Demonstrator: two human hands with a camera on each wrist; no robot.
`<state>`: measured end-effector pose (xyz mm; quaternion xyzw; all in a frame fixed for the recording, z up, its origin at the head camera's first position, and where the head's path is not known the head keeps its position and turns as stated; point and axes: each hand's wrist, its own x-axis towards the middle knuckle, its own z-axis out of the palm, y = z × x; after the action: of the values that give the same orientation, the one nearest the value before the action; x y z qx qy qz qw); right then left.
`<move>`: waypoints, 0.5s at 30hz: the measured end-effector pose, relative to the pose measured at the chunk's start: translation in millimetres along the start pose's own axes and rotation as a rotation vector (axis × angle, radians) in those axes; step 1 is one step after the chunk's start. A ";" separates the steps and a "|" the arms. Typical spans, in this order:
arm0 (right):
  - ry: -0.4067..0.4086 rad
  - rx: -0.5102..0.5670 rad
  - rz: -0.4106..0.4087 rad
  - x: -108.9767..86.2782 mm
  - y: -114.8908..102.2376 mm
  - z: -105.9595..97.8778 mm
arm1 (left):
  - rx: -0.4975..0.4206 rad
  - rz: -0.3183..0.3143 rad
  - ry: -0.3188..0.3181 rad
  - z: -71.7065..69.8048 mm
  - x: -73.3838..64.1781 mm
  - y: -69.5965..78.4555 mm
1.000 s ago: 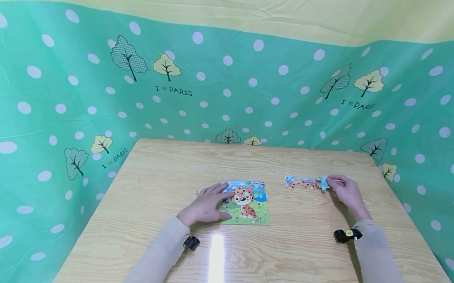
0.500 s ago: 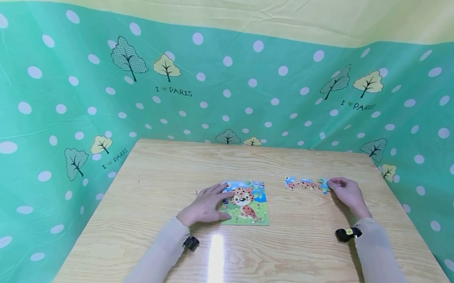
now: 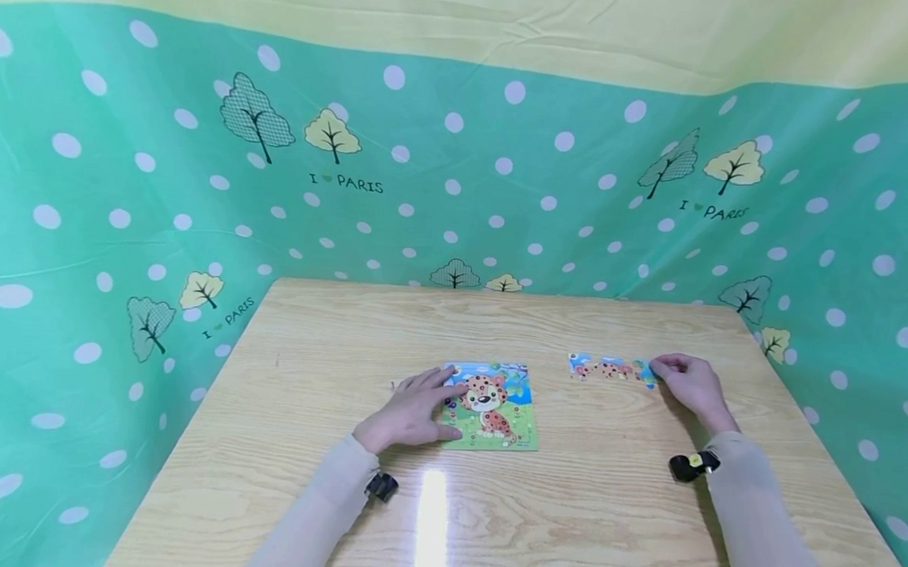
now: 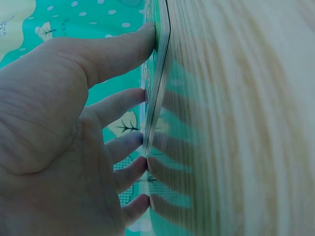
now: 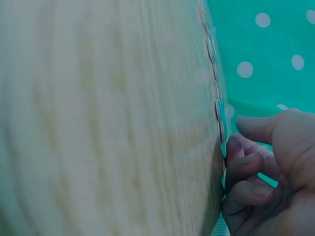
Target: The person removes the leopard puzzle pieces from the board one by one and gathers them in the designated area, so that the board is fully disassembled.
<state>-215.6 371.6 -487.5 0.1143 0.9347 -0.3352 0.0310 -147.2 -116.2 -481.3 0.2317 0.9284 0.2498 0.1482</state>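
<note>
My left hand [image 3: 412, 407] rests with spread fingers on the left side of a square jigsaw puzzle [image 3: 498, 414] showing a spotted leopard cub. In the left wrist view the thumb [image 4: 123, 51] touches the puzzle's edge, and the other fingertips reach its surface and the table beyond. To the right lies a short row of loose puzzle pieces [image 3: 604, 370] with sky and spotted fur on them. At that row's right end my right hand [image 3: 692, 388] pinches a blue and green puzzle piece [image 3: 649, 380], its outer part covered by the fingers. The remaining right fingers are curled against the table.
The wooden table [image 3: 566, 504] spreads around both hands, with a bright light reflection at its front middle. A green polka-dot curtain [image 3: 427, 191] hangs behind and at both sides. Each wrist carries a small black camera.
The puzzle piece in my right hand has turned and come down into line with the row's right end. The right hand has barely shifted; the left hand has stayed on the puzzle.
</note>
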 end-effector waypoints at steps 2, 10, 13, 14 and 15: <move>0.002 0.005 0.007 -0.8 -1.2 0.1 | 0.000 0.005 0.002 0.3 0.1 -0.3; 0.017 0.010 -0.009 -4.1 -5.8 1.4 | -0.009 0.013 0.002 0.0 -0.5 -0.5; 0.018 0.019 -0.046 -7.0 -11.4 3.9 | -0.014 0.017 0.009 -0.3 -0.3 -0.5; 0.019 0.020 -0.062 -7.8 -13.1 4.8 | -0.013 0.016 0.008 -0.4 -0.2 -0.5; 0.020 0.024 -0.077 -8.6 -15.2 6.2 | -0.012 0.015 0.008 -0.5 0.1 -0.7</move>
<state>-210.9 354.6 -481.7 0.0818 0.9346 -0.3460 0.0075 -147.7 -116.8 -481.3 0.2369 0.9257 0.2573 0.1440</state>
